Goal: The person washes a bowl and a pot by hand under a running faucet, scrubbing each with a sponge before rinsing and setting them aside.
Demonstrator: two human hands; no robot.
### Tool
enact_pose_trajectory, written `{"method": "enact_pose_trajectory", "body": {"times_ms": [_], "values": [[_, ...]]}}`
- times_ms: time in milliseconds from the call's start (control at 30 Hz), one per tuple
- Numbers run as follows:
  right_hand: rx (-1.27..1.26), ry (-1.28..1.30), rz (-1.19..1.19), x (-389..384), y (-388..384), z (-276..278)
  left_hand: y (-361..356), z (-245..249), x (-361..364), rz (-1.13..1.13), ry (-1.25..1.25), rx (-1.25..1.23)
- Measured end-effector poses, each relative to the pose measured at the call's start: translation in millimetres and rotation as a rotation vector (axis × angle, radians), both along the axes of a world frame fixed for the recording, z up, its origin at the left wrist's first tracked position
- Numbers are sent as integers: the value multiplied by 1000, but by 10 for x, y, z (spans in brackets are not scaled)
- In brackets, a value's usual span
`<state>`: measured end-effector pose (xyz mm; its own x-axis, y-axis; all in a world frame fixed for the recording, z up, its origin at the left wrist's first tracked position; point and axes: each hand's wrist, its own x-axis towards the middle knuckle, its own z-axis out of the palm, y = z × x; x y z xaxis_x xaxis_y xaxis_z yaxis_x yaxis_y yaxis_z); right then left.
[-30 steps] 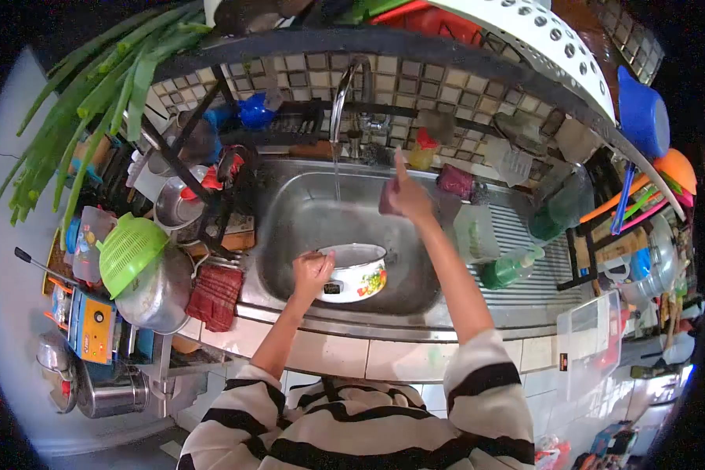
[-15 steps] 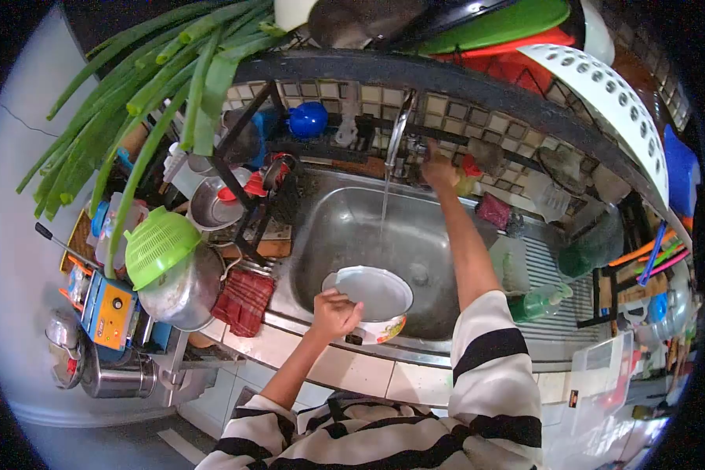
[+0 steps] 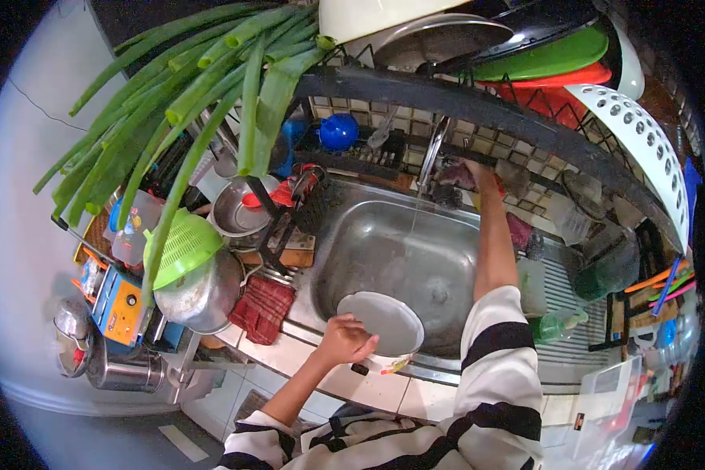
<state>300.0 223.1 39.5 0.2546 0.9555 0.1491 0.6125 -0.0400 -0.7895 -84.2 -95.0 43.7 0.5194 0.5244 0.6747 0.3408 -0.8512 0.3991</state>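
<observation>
My left hand (image 3: 348,341) is closed on the near left rim of a white pot (image 3: 406,319) with a coloured print on its outside and a small dark handle. The pot is tilted at the front edge of the steel sink (image 3: 345,235), and its inside looks pale. My right hand (image 3: 478,178) reaches to the back wall, with its fingers at the tap handle beside the tap (image 3: 435,153); they are partly shaded and blurred. A thin stream of water falls from the spout into the sink.
A ribbed drainboard (image 3: 564,274) with a green bottle (image 3: 556,325) lies right of the sink. On the left are a red cloth (image 3: 262,309), a large pot (image 3: 204,294) and a green colander (image 3: 182,247). Spring onions (image 3: 164,117) overhang from the rack (image 3: 415,88).
The view has shifted, so most things appear farther right and lower. The water stream has thinned. My left hand stays on the pot's rim and my right hand stays by the tap.
</observation>
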Motion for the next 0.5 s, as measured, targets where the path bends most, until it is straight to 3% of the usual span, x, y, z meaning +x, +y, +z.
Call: {"method": "enact_pose_trajectory", "body": {"times_ms": [200,233,300,367,433,500], "values": [[141,403,-4,-217,-146,-409,-154,-73,-26,-15,68,30],[256,654,-86,-542,-556,-300,-160,-140,-25,-2,23,61],[-38,976,154,-590,-1056,-412,-219,-182,-38,8,-8,87],[-106,1209,103,-865,-1744,-312,-272,-230,-72,-3,2,115],[-116,1266,-5,-1155,-2442,-18,-313,-341,-135,-38,28,157],[-165,1234,51,-1279,-2905,129,-353,-298,-179,-68,40,154]]}}
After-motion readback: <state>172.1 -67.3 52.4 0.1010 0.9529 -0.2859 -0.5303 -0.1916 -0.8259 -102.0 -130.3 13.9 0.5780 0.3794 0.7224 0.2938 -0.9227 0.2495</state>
